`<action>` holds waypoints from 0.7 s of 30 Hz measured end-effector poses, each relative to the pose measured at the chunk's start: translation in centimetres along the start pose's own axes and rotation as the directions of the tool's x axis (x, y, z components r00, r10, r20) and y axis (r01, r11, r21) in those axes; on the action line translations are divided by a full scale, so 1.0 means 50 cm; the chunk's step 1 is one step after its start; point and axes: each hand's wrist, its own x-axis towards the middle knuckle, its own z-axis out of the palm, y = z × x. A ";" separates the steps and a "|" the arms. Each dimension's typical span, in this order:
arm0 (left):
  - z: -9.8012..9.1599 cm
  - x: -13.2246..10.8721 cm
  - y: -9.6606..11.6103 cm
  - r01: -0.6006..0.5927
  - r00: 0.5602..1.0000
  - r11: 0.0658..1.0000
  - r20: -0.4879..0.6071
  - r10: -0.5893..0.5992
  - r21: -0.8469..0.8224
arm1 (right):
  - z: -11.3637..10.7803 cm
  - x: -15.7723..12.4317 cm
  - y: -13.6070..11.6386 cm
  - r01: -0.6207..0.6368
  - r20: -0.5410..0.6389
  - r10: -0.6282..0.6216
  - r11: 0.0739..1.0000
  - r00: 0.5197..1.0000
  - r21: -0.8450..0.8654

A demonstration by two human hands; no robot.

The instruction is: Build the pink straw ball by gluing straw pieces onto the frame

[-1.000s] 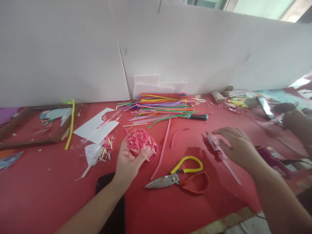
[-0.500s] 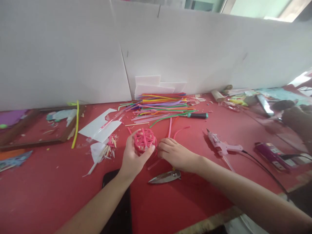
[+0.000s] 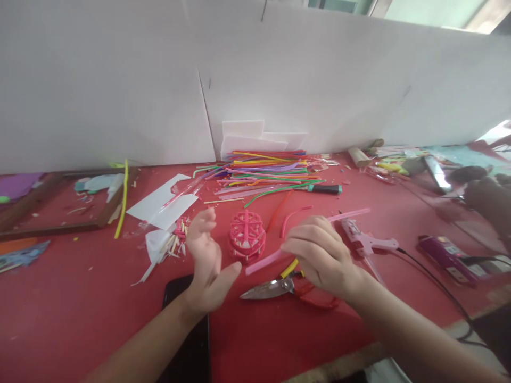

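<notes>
A round pink lattice piece [image 3: 246,234] rests on the red table between my hands. My left hand [image 3: 207,260] is just left of it, empty, its fingers apart and the thumb toward the piece. To the right, my right hand [image 3: 319,252] pinches a pink stick [image 3: 263,263], which slants up past the knuckles toward the glue gun. Below that stick lie cutters [image 3: 269,290] with pointed metal blades and red handles, partly under my right hand. A curved red-pink stick [image 3: 291,215] lies above my right hand.
Colored sticks [image 3: 271,170] are heaped by the white wall. A pink glue gun [image 3: 361,236] and purple power strip [image 3: 445,258] sit right, with a black phone [image 3: 187,340] near my left forearm. Scraps [image 3: 175,242] and a wooden frame [image 3: 51,231] lie left. Another person's hand [image 3: 489,202] is at far right.
My left hand has let go of the round piece and opened to its left. My right hand has moved right and now holds up the pink stick, uncovering the cutters' handles.
</notes>
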 end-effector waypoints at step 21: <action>-0.040 0.036 0.057 -0.592 0.792 0.714 0.436 0.428 0.375 | 0.036 -0.021 0.044 -0.183 0.082 0.172 0.971 0.982 0.152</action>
